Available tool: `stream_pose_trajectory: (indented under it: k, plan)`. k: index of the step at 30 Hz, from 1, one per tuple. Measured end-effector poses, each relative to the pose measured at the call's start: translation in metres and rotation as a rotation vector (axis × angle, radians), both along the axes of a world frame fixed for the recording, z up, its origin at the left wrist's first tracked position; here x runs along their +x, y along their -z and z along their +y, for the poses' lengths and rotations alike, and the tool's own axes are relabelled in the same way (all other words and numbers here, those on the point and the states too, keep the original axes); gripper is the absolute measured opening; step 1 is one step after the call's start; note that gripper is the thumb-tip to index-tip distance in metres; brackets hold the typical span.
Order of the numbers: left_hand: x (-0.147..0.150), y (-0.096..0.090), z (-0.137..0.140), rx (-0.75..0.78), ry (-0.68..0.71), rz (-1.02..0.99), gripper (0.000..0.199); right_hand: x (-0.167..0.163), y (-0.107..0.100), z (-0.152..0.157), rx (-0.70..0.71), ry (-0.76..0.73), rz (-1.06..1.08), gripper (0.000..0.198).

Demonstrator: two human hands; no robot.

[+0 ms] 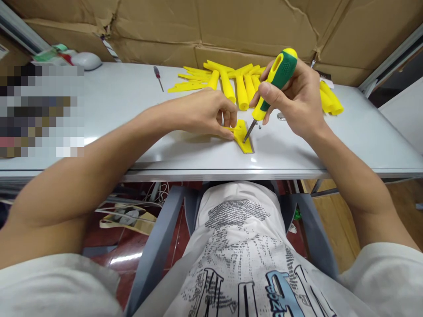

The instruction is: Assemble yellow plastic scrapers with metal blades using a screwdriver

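My right hand [299,99] is wrapped round a green and yellow screwdriver [276,83], held tilted with its shaft pointing down to the left. The tip meets a flat yellow plastic piece [243,143] near the table's front edge. My left hand [213,112] pinches the left side of this piece between thumb and fingers. Just right of the piece lie tiny metal bits [259,127], perhaps screws, too small to be sure. Behind both hands several yellow plastic parts [227,86] with thick round stems are heaped, partly hidden by my fingers.
A small dark-handled screwdriver [158,78] lies at the back left of the white table [132,97]. More yellow parts [331,99] rest at the right. A white mouse-like object [86,60] is at the far left corner. Cardboard [158,31] lines the back.
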State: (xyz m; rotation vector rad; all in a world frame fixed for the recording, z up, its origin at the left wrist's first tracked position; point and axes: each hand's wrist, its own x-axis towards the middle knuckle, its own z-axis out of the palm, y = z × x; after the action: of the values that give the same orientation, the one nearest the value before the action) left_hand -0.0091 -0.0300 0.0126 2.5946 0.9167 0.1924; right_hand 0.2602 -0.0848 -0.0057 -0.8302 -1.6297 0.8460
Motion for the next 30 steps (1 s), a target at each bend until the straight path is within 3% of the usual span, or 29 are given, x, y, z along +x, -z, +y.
stream_pose_trajectory:
  k: [6,12,17,22,27,30]
  plan:
    - [0.006,0.002,-0.004,0.027,-0.031,-0.027,0.032,0.005,-0.009,-0.008,0.035,0.013,-0.041,0.085]
    - [0.006,0.004,-0.002,0.022,-0.039,-0.033,0.029,0.007,-0.004,0.001,0.111,-0.041,-0.019,0.075]
    - [0.007,0.008,-0.003,0.032,-0.052,-0.072,0.03,0.007,-0.004,-0.001,0.255,0.051,-0.027,0.08]
    - [0.012,0.018,-0.002,0.102,-0.089,-0.124,0.027,0.022,-0.017,-0.012,0.294,-0.049,-0.151,0.054]
    - [0.015,0.026,0.001,0.151,-0.106,-0.154,0.028,0.039,-0.023,-0.011,0.149,-0.164,-0.22,0.067]
    - [0.016,0.028,0.002,0.167,-0.111,-0.152,0.027,0.039,-0.02,-0.002,0.177,-0.141,-0.145,0.078]
